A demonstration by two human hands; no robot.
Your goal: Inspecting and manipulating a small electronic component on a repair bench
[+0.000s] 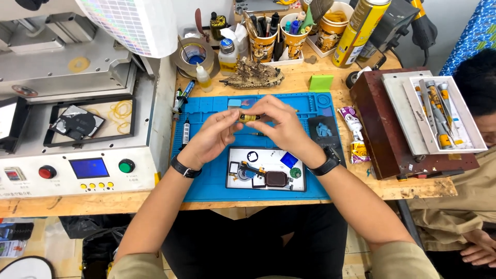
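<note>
Above the blue mat on the wooden counter, I see both hands pinching a small yellow-black part lying crosswise: left hand clamped on its left end, right hand on its right.

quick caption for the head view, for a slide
Both hands, left and right, pinch a small yellowish part above a blue work mat.
</note>
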